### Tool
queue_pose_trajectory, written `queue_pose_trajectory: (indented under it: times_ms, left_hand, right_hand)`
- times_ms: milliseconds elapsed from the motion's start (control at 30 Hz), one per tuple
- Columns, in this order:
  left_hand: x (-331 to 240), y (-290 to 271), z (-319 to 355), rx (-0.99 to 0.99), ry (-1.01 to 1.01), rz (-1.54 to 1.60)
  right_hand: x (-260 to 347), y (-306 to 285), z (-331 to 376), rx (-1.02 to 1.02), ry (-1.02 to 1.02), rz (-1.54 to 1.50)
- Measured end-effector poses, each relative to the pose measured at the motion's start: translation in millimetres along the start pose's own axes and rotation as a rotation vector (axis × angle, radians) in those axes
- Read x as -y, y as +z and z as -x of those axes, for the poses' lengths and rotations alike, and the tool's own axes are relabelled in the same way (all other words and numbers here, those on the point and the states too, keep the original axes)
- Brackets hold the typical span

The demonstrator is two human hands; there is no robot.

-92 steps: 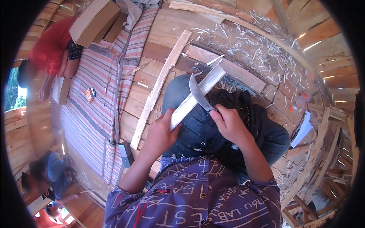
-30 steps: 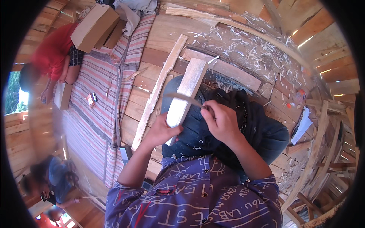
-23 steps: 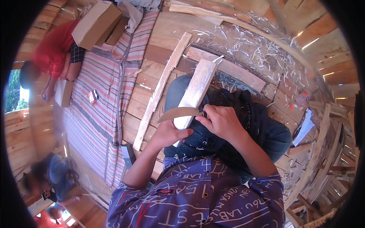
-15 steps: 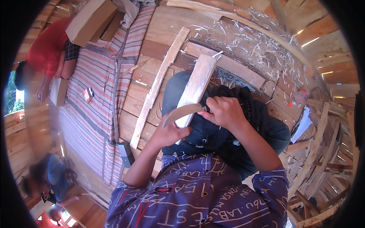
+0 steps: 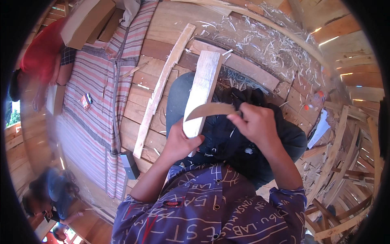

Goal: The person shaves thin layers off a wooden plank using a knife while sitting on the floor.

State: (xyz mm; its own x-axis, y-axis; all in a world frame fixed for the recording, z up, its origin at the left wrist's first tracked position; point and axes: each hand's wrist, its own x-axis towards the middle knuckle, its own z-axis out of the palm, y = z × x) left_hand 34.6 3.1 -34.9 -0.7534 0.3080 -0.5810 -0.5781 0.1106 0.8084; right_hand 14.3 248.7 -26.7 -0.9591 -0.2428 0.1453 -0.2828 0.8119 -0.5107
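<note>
Over your lap [image 5: 221, 144], your left hand [image 5: 181, 141] grips a wooden block [image 5: 202, 85] while your right hand [image 5: 258, 124] clasps a curved knife [image 5: 212, 110].

The wearer's two hands [image 5: 181, 139] have one knife [image 5: 212, 109] and one wooden bar [image 5: 204, 75].

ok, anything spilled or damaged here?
Wood shavings litter the floor ahead, loose and unswept; the long pale strip beside the striped blanket has a ragged edge. Curved knife and held wood look normal.

Our left grip [image 5: 180, 139] clasps the near end of the pale block [image 5: 202, 79]; our right grip [image 5: 258, 123] holds a curved knife [image 5: 212, 109] over the block, left of which lies a wooden strip [image 5: 162, 90].
</note>
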Motion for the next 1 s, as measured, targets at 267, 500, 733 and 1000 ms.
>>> queue_pose_trajectory:
  times_ms: [267, 500, 733, 1000]
  left_hand:
    - [-0.4, 8.0, -2.1, -0.08, 0.085, -0.162]
    - [-13.7, 10.4, -1.0, -0.079, 0.036, -0.101]
    - [-10.5, 11.6, 1.1, -0.105, 0.033, -0.146]
    - [-8.9, 9.0, -0.5, -0.043, 0.071, -0.252]
  right_hand:
    - [-22.1, 32.7, -16.4, -0.03, -0.231, 0.155]
    - [-41.8, 43.4, -32.4, -0.213, -0.257, 0.2]
    - [-50.0, 41.8, -20.6, -0.257, -0.024, 0.21]
    - [-11.7, 35.1, 6.6, -0.038, 0.208, -0.108]
